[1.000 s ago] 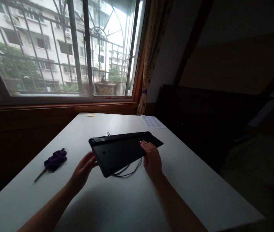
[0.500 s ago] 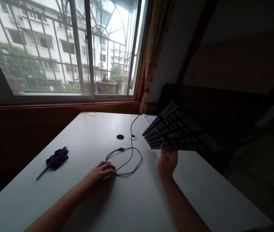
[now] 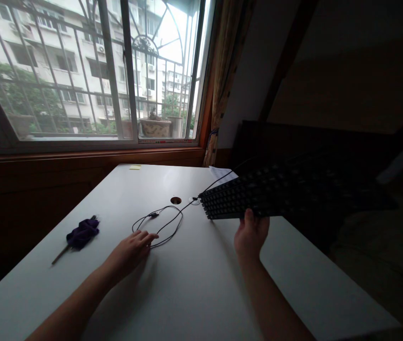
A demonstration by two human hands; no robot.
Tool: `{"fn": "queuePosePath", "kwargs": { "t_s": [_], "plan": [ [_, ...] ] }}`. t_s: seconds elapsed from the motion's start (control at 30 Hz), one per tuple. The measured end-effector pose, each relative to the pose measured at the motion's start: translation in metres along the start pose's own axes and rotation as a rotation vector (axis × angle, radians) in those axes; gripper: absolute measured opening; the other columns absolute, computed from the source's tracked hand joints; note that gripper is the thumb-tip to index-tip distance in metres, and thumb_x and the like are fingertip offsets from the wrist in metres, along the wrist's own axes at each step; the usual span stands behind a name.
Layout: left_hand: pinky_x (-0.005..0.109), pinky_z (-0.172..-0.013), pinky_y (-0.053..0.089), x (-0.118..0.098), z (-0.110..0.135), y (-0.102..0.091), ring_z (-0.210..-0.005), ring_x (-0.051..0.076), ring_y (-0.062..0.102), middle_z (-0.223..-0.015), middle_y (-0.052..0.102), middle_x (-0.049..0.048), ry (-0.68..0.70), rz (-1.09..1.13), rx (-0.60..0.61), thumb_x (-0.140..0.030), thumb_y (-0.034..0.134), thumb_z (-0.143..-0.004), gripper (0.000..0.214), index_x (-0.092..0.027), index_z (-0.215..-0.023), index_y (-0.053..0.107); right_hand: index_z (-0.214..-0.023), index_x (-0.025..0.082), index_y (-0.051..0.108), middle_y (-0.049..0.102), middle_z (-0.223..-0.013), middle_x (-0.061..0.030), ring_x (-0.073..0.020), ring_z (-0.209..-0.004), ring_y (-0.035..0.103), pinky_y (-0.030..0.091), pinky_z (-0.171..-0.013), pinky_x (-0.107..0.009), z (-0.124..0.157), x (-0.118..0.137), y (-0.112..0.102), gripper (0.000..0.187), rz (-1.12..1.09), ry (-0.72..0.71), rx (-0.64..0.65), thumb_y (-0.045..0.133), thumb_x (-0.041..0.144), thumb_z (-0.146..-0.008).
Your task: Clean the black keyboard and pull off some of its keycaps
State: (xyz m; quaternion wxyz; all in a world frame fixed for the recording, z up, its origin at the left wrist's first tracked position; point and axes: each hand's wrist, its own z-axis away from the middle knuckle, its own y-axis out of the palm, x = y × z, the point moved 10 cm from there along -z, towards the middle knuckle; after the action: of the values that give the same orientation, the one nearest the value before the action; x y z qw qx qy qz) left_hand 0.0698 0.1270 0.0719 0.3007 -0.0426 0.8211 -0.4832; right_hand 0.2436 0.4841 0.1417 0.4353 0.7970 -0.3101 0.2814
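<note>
A black keyboard (image 3: 258, 196) hangs keys-up above the right side of the white table (image 3: 194, 289), reaching out past its edge. My right hand (image 3: 251, 234) grips the keyboard's near edge from below. The keyboard's black cable (image 3: 162, 222) trails left and lies in loops on the tabletop. Resting flat on the table, my left hand (image 3: 130, 248) has its fingers stretched out, the fingertips touching the cable loop.
A purple cloth on a stick (image 3: 80, 233) lies at the table's left. A round cable hole (image 3: 176, 200) and its cap (image 3: 195, 201) sit mid-table. A sheet of paper (image 3: 221, 173) and a yellow note (image 3: 135, 166) lie at the far edge. Dark furniture stands right.
The keyboard, underside up on the table a second ago, has been lifted and turned keys-up by my right hand and carried right. My left hand let go and dropped flat beside the cable.
</note>
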Motion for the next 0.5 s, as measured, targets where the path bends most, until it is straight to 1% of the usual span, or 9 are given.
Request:
{"fn": "queuePosePath", "kwargs": {
  "t_s": [0.1,0.2,0.3,0.37,0.43,0.5],
  "plan": [
    [0.038,-0.085,0.056,-0.002,0.000,-0.013,-0.093,0.028,0.070,-0.103,0.076,0.0096,0.005,0.036,-0.079,-0.020,0.055,-0.096,0.036,-0.033,-0.123,0.074,-0.131,0.029,0.058,0.063,-0.140,-0.0056,-0.0214,-0.121,0.063,0.055,-0.095,-0.038,0.003,-0.011,0.000,0.052,-0.059,0.108,-0.011,0.077,0.036,-0.083],
    [0.036,-0.083,0.056,-0.002,0.000,-0.032,-0.086,0.025,0.070,-0.105,0.075,0.0104,-0.008,0.059,-0.182,-0.026,0.053,-0.099,0.032,-0.031,-0.123,0.074,-0.127,0.033,0.059,0.065,-0.133,-0.0012,-0.0173,-0.110,0.064,0.054,-0.079,-0.028,0.004,-0.022,-0.003,0.050,-0.095,0.187,-0.037,0.079,0.034,-0.082],
    [0.034,-0.085,0.055,0.000,0.004,-0.058,-0.088,0.024,0.071,-0.108,0.075,0.0101,-0.051,0.151,-0.358,-0.031,0.062,-0.098,0.026,-0.030,-0.118,0.077,-0.125,0.036,0.059,0.066,-0.126,0.0018,-0.0156,-0.100,0.065,0.054,-0.073,-0.027,0.007,-0.038,-0.003,0.049,-0.129,0.286,-0.041,0.081,0.033,-0.080],
    [0.033,-0.087,0.055,0.005,0.009,-0.074,-0.089,0.025,0.071,-0.104,0.076,0.0089,-0.103,0.273,-0.485,-0.032,0.072,-0.092,0.024,-0.030,-0.114,0.080,-0.121,0.035,0.060,0.069,-0.119,0.0032,-0.0152,-0.094,0.066,0.055,-0.071,-0.027,0.012,-0.053,-0.002,0.048,-0.148,0.378,-0.047,0.082,0.032,-0.078],
    [0.031,-0.087,0.055,0.011,0.015,-0.086,-0.086,0.024,0.071,-0.099,0.076,0.0076,-0.155,0.377,-0.586,-0.030,0.081,-0.085,0.023,-0.029,-0.108,0.082,-0.117,0.034,0.062,0.071,-0.111,0.0042,-0.0152,-0.090,0.067,0.056,-0.069,-0.028,0.021,-0.069,0.000,0.047,-0.170,0.476,-0.061,0.083,0.030,-0.076],
    [0.030,-0.088,0.055,0.014,0.020,-0.095,-0.086,0.024,0.070,-0.098,0.076,0.0070,-0.179,0.417,-0.657,-0.028,0.085,-0.081,0.021,-0.029,-0.102,0.083,-0.112,0.032,0.063,0.072,-0.104,0.0047,-0.0156,-0.088,0.069,0.058,-0.069,-0.029,0.033,-0.085,0.002,0.044,-0.185,0.567,-0.068,0.084,0.027,-0.073]
  ]
}}
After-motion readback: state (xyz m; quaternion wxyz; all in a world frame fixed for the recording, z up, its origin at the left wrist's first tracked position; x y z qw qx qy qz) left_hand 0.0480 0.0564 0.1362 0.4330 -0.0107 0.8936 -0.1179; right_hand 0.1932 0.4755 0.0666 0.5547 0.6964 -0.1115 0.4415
